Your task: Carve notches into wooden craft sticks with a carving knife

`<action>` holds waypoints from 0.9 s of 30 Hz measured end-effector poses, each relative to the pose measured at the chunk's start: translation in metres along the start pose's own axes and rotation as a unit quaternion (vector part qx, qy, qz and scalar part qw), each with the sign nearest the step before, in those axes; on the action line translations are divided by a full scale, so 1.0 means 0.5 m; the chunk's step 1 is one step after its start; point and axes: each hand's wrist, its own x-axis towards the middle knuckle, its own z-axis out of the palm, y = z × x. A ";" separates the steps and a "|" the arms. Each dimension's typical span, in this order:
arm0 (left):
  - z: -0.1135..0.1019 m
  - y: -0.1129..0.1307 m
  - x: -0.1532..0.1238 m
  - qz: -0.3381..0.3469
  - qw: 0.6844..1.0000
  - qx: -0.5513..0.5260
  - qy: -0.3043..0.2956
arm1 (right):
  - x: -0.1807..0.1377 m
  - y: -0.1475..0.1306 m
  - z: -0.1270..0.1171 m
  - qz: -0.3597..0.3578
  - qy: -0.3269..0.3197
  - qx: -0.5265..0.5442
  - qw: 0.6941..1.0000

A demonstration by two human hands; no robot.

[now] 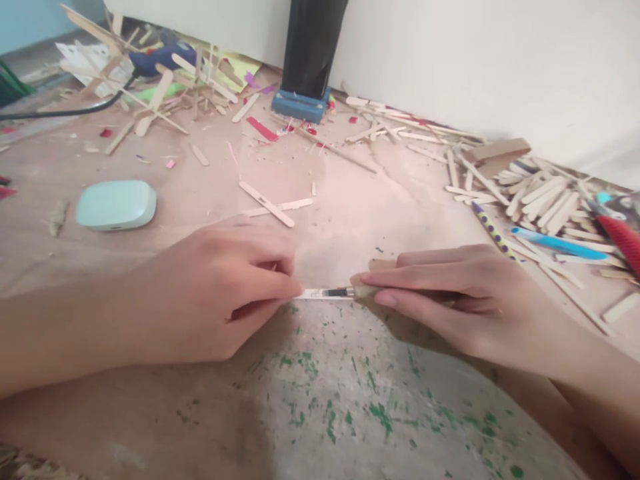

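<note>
My left hand (235,287) is closed, thumb and fingertips pinching one end of a pale craft stick (313,294) held low over the work surface. My right hand (450,293) grips a craft knife (349,291) with a metal collar and a dark blade. The blade lies along the stick, pointing toward my left hand. My right fingers hide most of the knife's handle. Behind my hands, two craft sticks (267,203) lie crossed, one with a notch in it.
A pale mint case (117,205) sits at left. Back left, a blue glue gun (163,59) stands among stick frames. A black post on a blue base (300,105) rises at the back. Loose sticks (545,200), a blue pen (560,244) and a dotted pencil (493,230) lie right.
</note>
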 end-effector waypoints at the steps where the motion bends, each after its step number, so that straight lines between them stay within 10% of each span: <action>1: 0.002 -0.002 -0.001 0.002 1.000 0.000 0.002 | 0.000 -0.001 0.002 0.000 0.000 0.004 1.000; 27: 0.011 -0.007 -0.006 -0.021 0.999 -0.046 0.007 | 0.007 0.006 0.017 -0.037 -0.011 0.061 0.997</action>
